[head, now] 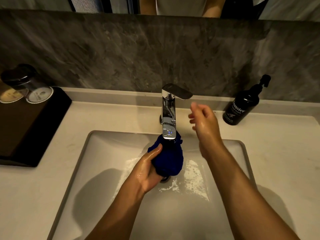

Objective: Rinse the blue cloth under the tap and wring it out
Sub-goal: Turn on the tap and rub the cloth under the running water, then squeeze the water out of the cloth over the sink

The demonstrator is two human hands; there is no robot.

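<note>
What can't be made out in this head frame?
- Water stream: chrome tap spout hides it, head view; flow unconfirmed.
- Drain: bunched dark blue cloth and left hand cover most of it.
- Right hand: motion-blurred fingers, pose unclear.
- Black pump bottle: smaller label print too small.
- Two lidded glass jars: lid print blurred at the frame's left edge.

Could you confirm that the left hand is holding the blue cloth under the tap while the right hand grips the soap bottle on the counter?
Not quite: the right hand grips nothing. In the head view it hangs open beside the tap, apart from the soap bottle, which stands untouched on the counter. The rest holds: the left hand holds the blue cloth under the tap.
</note>
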